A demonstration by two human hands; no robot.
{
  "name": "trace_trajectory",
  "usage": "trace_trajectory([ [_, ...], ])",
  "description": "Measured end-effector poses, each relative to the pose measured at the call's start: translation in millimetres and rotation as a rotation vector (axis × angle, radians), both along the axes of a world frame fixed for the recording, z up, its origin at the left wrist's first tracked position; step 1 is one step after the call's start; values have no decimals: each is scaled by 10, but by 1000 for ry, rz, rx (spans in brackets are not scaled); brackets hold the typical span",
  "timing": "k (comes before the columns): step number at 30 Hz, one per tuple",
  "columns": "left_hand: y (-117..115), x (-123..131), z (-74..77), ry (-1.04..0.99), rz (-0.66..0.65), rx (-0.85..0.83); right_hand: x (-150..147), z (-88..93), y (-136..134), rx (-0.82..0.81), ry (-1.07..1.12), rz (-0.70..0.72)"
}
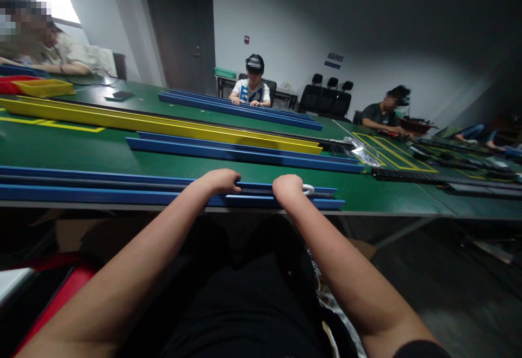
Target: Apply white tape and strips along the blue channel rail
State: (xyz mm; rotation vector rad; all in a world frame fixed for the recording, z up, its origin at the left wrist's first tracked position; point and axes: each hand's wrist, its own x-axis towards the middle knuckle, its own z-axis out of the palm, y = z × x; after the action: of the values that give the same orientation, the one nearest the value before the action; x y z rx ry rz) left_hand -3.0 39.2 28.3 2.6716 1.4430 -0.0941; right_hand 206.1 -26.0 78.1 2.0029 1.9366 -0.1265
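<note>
A long blue channel (101, 193) lies along the near edge of the green table, with a dark strip running inside its groove. My left hand (222, 180) is over the channel, fingers curled and thumb bent inward; what they hold, if anything, is hidden. To its right, my right hand (287, 188) is closed above the same channel near its right end. A white ring, like a roll of tape (309, 189), sticks out from the far side of that hand. Between the hands, a pale line shows along the channel's near rim.
Beyond lie another blue channel (244, 154), a long yellow channel (163, 121) and several blue channels (240, 109). Clear plastic wrapping (365, 152) and black strips (428, 177) are at the right. Yellow trays (43, 87) stand far left. Several people sit around the table.
</note>
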Motion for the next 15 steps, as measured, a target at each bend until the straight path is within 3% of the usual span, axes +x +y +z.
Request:
trace_trajectory([
  [10, -77, 849, 20, -84, -211, 68, 21, -16, 9, 46, -32, 21],
  [15, -84, 860, -32, -148, -216, 56, 34, -20, -14, 39, -23, 26],
])
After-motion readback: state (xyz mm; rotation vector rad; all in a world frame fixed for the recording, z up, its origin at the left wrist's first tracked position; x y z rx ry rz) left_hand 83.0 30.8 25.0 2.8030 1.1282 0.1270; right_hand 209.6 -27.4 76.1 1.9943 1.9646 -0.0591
